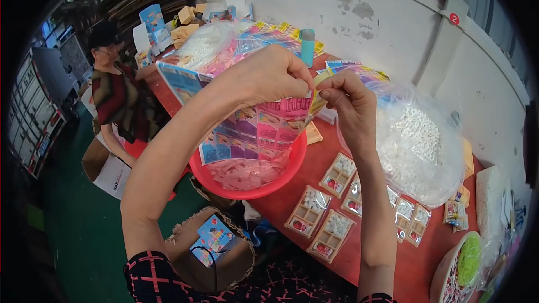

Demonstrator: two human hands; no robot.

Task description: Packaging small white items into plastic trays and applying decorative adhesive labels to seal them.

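Observation:
Both hands are raised over the red table [292, 196]. My left hand [272, 73] pinches the upper edge of a printed sheet [269, 129] with pink, purple and blue panels. At the sheet's yellow right corner, my right hand [351, 98] has thumb and forefinger pressed together on the edge. The sheet hangs tilted in front of a red basin [299, 160] holding pink pieces [247, 175]. To the right of the basin, several wooden compartment trays [309, 211] lie in rows, with white pieces and small red items in some compartments.
A large clear bag of white pieces [418, 134] lies at the right. A teal bottle [307, 47] stands near the wall, beside more printed sheets [269, 36]. A co-worker [126, 87] sits at the far left. Below are a cardboard box [236, 269] and, right, a bowl [443, 272].

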